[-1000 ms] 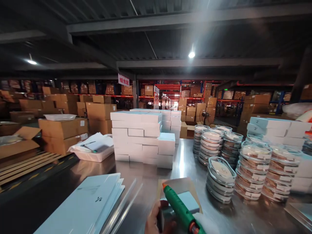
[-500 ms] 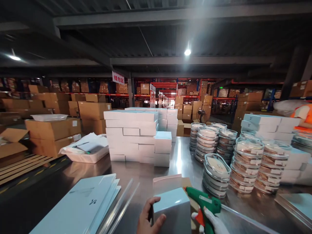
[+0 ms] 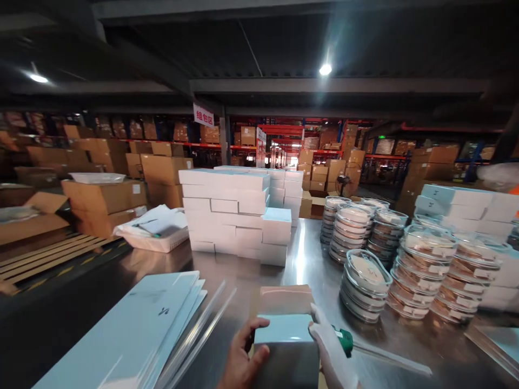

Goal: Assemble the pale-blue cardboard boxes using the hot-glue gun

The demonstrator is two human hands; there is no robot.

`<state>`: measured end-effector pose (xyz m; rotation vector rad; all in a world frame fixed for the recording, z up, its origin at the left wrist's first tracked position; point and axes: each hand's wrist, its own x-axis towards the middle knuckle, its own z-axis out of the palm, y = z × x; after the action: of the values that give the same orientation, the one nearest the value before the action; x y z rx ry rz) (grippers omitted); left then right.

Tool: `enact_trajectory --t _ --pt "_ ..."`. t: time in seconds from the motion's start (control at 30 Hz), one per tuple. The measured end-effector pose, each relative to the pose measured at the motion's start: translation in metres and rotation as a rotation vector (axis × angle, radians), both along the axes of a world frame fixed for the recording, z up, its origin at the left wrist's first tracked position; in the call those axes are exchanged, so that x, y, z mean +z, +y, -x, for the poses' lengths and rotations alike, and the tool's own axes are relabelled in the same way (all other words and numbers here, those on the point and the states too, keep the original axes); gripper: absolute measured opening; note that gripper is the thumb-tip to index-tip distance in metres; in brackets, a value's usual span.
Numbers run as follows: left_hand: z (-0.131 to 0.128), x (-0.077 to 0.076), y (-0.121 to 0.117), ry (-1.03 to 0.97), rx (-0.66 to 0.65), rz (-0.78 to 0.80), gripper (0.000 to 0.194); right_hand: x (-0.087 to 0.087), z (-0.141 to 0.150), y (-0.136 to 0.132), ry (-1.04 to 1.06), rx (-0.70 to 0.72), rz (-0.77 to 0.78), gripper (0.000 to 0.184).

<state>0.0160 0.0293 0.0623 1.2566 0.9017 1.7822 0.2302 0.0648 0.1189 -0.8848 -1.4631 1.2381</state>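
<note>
My bare left hand (image 3: 245, 354) grips the left side of a small box (image 3: 286, 356) at the bottom centre, thumb on the near face and fingers at the top edge. The box has a glossy light-blue top face and a raised flap (image 3: 286, 296) behind it. My white-gloved right hand (image 3: 326, 343) presses its fingertips to the box's right upper edge. A green glue gun (image 3: 344, 341) shows behind that hand, mostly hidden, and appears held in it. A clear glue stick (image 3: 391, 359) extends from its rear to the right.
Flat light-blue box blanks (image 3: 133, 324) and clear sticks (image 3: 198, 335) lie left on the metal table. White boxes (image 3: 227, 232) are stacked ahead, beside a white basket (image 3: 162, 242). Stacks of clear-lidded containers (image 3: 365, 286) stand right. Cartons (image 3: 103, 197) fill the left background.
My right hand has moved left with the glue gun, from beside the box onto its right edge, and now covers most of the gun. My left hand keeps its grip. The view has shifted slightly.
</note>
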Motion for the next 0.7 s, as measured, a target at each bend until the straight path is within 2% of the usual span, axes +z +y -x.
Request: enact_trajectory --t 0.13,0.2,0.3,0.43,0.53,0.6,0.7 --pt "0.008 0.002 0.002 0.06 -0.104 -0.158 0.043 0.007 -0.008 0.0 -0.136 0.02 -0.136 0.06" --pt "0.007 0.005 0.003 0.019 -0.133 -0.261 0.038 0.002 -0.021 0.005 -0.193 0.037 -0.237 0.056" --pt "0.007 0.009 0.007 -0.009 -0.12 -0.36 0.038 -0.014 -0.037 0.011 -0.25 0.059 -0.456 0.06" --pt "0.022 0.02 0.015 0.21 -0.187 -0.472 0.035 -0.025 -0.044 0.006 -0.341 0.095 -0.706 0.036" --pt "0.034 0.033 0.016 0.372 -0.273 -0.547 0.032 -0.02 -0.041 -0.003 -0.422 0.122 -0.831 0.042" --pt "0.037 0.042 0.01 0.419 -0.299 -0.535 0.029 -0.016 -0.038 -0.008 -0.435 0.146 -0.824 0.044" --pt "0.036 0.055 -0.003 0.42 -0.285 -0.364 0.032 -0.02 -0.031 -0.012 -0.401 0.088 -0.627 0.032"
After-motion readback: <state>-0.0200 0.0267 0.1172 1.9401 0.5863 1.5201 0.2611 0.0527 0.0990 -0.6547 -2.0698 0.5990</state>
